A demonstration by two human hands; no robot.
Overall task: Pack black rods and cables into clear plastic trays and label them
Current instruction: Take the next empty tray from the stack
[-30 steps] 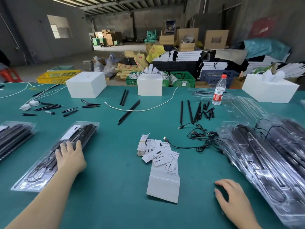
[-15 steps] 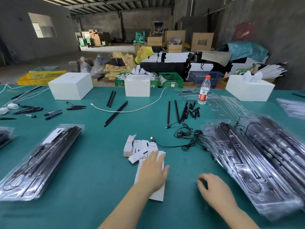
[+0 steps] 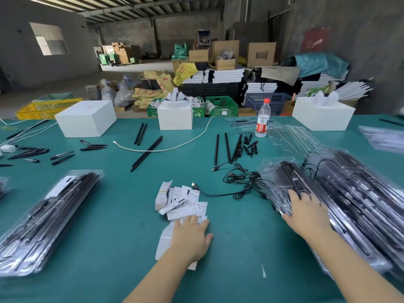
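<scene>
My left hand (image 3: 191, 236) lies flat on a white label backing sheet (image 3: 164, 241), just below a loose pile of white labels (image 3: 179, 202). My right hand (image 3: 305, 212) rests with spread fingers on the near left edge of a stack of clear plastic trays (image 3: 354, 200) filled with black rods and cables. A labelled stack of packed trays (image 3: 48, 217) lies at the left. Loose black rods (image 3: 231, 147) and a tangle of black cables (image 3: 240, 182) lie mid-table.
On the green table (image 3: 109, 237) stand three white boxes (image 3: 86, 121) along the far edge, a water bottle (image 3: 262, 119) and empty clear trays (image 3: 290, 136). A white cable (image 3: 166, 147) and more black rods (image 3: 146, 153) lie at centre. Crates and cartons fill the floor beyond.
My left hand left the left tray stack and came to rest on the label sheet. My right hand rose from the table onto the right tray stack. The view shifted right.
</scene>
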